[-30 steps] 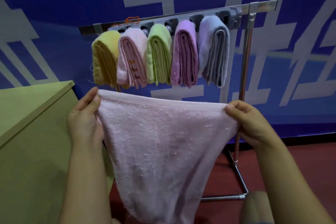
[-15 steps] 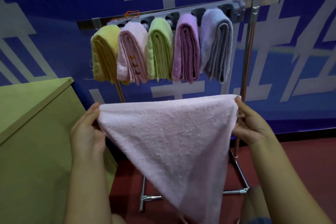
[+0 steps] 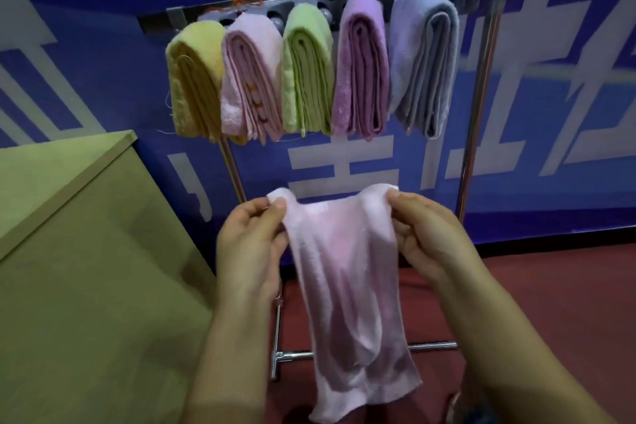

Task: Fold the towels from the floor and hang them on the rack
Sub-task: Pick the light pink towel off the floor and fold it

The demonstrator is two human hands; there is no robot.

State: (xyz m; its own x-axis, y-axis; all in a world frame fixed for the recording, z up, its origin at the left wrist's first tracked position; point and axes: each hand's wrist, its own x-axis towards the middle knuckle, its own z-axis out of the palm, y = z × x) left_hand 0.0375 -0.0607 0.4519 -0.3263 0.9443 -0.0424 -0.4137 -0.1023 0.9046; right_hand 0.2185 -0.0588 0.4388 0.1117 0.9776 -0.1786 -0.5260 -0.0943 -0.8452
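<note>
Big blue wall (image 3: 103, 10) with white lettering fills the background, dark red floor (image 3: 550, 286) under it. On my left there's an olive-green table (image 3: 86, 268), just the top edge and side showing. The metal rack (image 3: 481, 86) stands against the wall with five folded towels draped over its top bar, packed side by side: yellow towel (image 3: 194, 79), pink towel (image 3: 249, 79), green towel (image 3: 306, 72), purple towel (image 3: 361, 69), grey-blue towel (image 3: 425, 58). Below those, in front of the rack, I'm holding up a pale pink towel (image 3: 347, 286), hanging limp and bunched, bottom end near the floor. My left hand (image 3: 251, 241) pinches one top corner and my right hand (image 3: 426, 234) pinches the other, hands fairly near each other, both clamped on the cloth.
</note>
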